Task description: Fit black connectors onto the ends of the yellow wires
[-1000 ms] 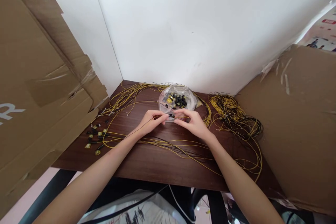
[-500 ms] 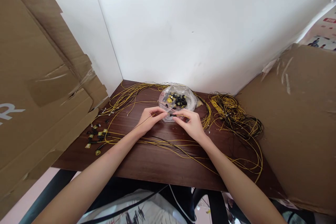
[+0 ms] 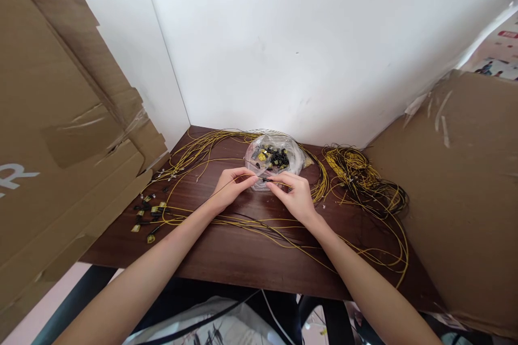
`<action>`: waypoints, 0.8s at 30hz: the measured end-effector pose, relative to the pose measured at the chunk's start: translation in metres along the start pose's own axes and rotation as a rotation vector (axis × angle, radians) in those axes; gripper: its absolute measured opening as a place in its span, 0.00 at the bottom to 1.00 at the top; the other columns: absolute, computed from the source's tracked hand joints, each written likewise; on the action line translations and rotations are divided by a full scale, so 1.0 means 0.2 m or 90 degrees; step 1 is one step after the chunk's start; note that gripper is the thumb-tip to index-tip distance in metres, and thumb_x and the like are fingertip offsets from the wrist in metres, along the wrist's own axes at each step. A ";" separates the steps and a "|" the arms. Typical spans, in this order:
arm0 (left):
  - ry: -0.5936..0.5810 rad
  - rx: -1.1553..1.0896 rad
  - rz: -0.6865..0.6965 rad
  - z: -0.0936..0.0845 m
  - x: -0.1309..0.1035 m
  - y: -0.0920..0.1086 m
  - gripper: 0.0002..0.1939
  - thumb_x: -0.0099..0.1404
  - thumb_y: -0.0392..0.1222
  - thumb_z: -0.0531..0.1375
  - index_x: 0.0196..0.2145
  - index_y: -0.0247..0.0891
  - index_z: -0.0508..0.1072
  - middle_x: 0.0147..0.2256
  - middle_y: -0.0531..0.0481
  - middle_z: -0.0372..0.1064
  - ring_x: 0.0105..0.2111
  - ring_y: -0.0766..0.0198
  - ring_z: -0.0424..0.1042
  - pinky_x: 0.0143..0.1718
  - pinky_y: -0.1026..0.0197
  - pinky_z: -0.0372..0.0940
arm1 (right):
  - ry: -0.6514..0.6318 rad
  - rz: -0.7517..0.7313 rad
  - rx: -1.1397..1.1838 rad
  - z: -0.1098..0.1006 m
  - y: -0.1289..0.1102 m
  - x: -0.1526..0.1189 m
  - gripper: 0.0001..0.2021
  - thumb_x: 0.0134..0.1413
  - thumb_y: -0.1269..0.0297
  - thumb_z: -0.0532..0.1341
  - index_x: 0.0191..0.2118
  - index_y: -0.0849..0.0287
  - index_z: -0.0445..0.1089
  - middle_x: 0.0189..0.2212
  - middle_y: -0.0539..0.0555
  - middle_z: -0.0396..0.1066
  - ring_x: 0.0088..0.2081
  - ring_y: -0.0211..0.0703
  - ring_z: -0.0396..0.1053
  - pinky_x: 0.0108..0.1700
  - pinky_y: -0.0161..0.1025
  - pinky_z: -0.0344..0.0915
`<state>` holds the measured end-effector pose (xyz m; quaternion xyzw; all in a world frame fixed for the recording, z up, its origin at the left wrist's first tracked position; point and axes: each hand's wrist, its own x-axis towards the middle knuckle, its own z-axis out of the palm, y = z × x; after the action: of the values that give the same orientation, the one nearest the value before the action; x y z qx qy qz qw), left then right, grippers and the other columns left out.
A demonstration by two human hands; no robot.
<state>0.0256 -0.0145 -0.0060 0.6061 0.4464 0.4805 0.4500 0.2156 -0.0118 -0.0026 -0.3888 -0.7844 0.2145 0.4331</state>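
Note:
Thumb and forefinger of my left hand (image 3: 233, 187) pinch a thin wire that trails back over the left forearm. Facing it, my right hand (image 3: 294, 194) pinches a small black connector (image 3: 265, 179), which sits between the two sets of fingertips. Its finer detail is too small to make out. Just behind the hands stands a clear plastic bag (image 3: 297, 160), open at the top, with black and yellow small parts (image 3: 279, 158) inside. Yellow and black wires (image 3: 259, 222) run across the table beneath both wrists.
Wires with yellow-and-black ends (image 3: 150, 221) lie at the table's left. A tangled wire bundle (image 3: 352, 172) rests at the right. Cardboard sheets (image 3: 73, 135) wall the left side, another cardboard panel (image 3: 465, 199) the right. A white wall (image 3: 291, 54) closes off the back.
Both hands keep nearly the same pinch on the wire and the connector. The whole view has shifted slightly; nothing on the table has visibly been moved.

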 end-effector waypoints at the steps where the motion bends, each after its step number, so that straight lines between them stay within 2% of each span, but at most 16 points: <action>1: -0.002 -0.005 -0.001 0.00 0.00 0.00 0.10 0.56 0.44 0.62 0.28 0.33 0.74 0.26 0.51 0.68 0.28 0.67 0.64 0.32 0.67 0.57 | 0.003 -0.002 0.000 0.00 0.00 0.00 0.07 0.54 0.65 0.61 0.36 0.60 0.75 0.30 0.54 0.72 0.29 0.38 0.68 0.30 0.33 0.61; 12: 0.065 -0.077 -0.032 0.00 0.00 0.02 0.10 0.53 0.44 0.63 0.26 0.34 0.71 0.22 0.54 0.63 0.23 0.70 0.59 0.25 0.67 0.54 | 0.010 0.009 0.006 -0.01 -0.02 0.01 0.08 0.53 0.65 0.61 0.36 0.60 0.75 0.31 0.54 0.74 0.30 0.40 0.69 0.30 0.34 0.63; 17: 0.091 -0.097 -0.055 0.00 0.01 0.00 0.10 0.53 0.44 0.63 0.27 0.34 0.71 0.21 0.54 0.63 0.22 0.70 0.59 0.24 0.68 0.54 | -0.003 0.069 0.023 -0.01 0.00 0.01 0.09 0.52 0.63 0.62 0.37 0.60 0.75 0.31 0.54 0.74 0.25 0.38 0.67 0.29 0.34 0.62; 20: 0.097 -0.113 -0.054 0.00 0.01 0.00 0.10 0.53 0.44 0.63 0.27 0.34 0.71 0.22 0.54 0.63 0.22 0.71 0.59 0.25 0.68 0.54 | -0.021 0.101 0.015 0.00 0.00 0.01 0.10 0.51 0.62 0.62 0.37 0.61 0.76 0.25 0.52 0.73 0.21 0.36 0.64 0.27 0.34 0.60; 24: 0.106 -0.128 -0.053 0.00 0.01 0.00 0.11 0.53 0.45 0.64 0.28 0.33 0.71 0.22 0.54 0.63 0.22 0.71 0.59 0.24 0.68 0.55 | -0.048 0.131 0.013 -0.01 0.00 0.01 0.12 0.52 0.61 0.60 0.38 0.62 0.75 0.16 0.47 0.64 0.18 0.33 0.56 0.25 0.32 0.55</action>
<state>0.0257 -0.0118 -0.0062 0.4968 0.4567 0.5523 0.4895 0.2168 -0.0094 -0.0012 -0.4546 -0.7538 0.2799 0.3830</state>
